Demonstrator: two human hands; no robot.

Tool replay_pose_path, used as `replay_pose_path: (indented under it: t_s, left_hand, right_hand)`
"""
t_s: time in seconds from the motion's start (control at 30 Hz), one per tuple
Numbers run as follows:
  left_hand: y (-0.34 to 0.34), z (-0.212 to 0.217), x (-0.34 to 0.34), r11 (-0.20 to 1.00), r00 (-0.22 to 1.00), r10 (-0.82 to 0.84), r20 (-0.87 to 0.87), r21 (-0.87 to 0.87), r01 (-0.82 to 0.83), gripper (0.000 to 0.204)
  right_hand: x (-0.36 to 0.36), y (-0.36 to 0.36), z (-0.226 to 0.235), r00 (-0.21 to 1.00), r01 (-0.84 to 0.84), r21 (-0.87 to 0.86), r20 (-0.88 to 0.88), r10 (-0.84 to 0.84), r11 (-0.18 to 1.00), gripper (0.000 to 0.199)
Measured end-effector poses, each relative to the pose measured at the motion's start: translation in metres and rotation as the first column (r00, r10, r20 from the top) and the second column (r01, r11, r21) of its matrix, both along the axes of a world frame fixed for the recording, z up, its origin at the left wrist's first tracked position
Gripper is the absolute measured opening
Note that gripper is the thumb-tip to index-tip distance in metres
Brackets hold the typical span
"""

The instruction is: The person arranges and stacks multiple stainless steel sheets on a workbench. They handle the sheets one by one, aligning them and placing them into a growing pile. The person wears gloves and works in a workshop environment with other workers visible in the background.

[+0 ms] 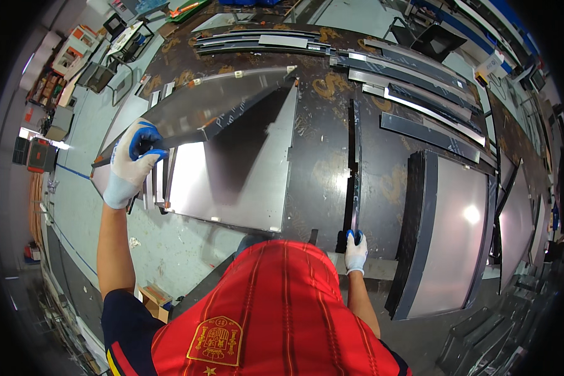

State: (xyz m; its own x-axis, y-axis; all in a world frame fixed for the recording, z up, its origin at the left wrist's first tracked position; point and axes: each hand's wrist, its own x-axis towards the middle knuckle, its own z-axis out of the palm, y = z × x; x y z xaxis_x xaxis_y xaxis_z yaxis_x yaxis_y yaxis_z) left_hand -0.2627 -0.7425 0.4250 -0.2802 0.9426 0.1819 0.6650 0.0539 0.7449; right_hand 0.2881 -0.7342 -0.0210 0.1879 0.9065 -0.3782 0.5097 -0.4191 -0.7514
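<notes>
My left hand [129, 166], in a white glove with blue fingertips, is closed on the near left corner of a grey sheet-metal panel [225, 94] with a dark edge strip. That panel is tilted up off the table. Beneath it lies a shiny metal panel [257, 200], flat, with the raised one's dark shadow or reflection across it. My right hand [356, 253], gloved the same way, grips the near end of a long, narrow dark metal strip [356, 169]. The strip points away from me across the dark table. The fingertips of my right hand are partly hidden.
A stack of framed panels [454, 232] stands at the table's right side. Several metal strips [429, 135] lie at the back right, and more long profiles [257, 42] along the far edge. A cardboard box [155, 302] is on the floor at left. Another panel [519, 219] leans at far right.
</notes>
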Motion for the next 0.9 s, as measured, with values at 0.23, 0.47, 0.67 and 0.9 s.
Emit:
replay_pose_path:
  t_s: [0.23,0.47,0.67,0.9]
  left_hand:
    - [-0.014,-0.026,0.005,0.994,0.997,-0.045,-0.057,-0.097,0.039,0.024]
    - [-0.052,-0.203,0.075,0.921,0.949,-0.307,-0.067,-0.271,0.279,0.029]
    - [-0.079,-0.348,0.113,0.863,0.923,-0.352,-0.158,-0.436,0.254,0.033]
    - [-0.114,-0.416,0.119,0.804,0.906,-0.338,-0.254,-0.578,0.138,0.042]
  right_hand:
    - [0.000,0.001,0.007,1.000,-0.003,-0.021,-0.006,0.003,1.000,0.062]
    - [-0.001,0.001,0.011,0.999,-0.005,-0.002,-0.037,0.005,1.000,0.053]
    - [0.000,0.002,0.007,0.999,0.006,-0.013,-0.053,-0.007,1.000,0.047]
    - [0.002,0.005,0.016,0.999,-0.007,-0.020,-0.047,0.006,1.000,0.056]
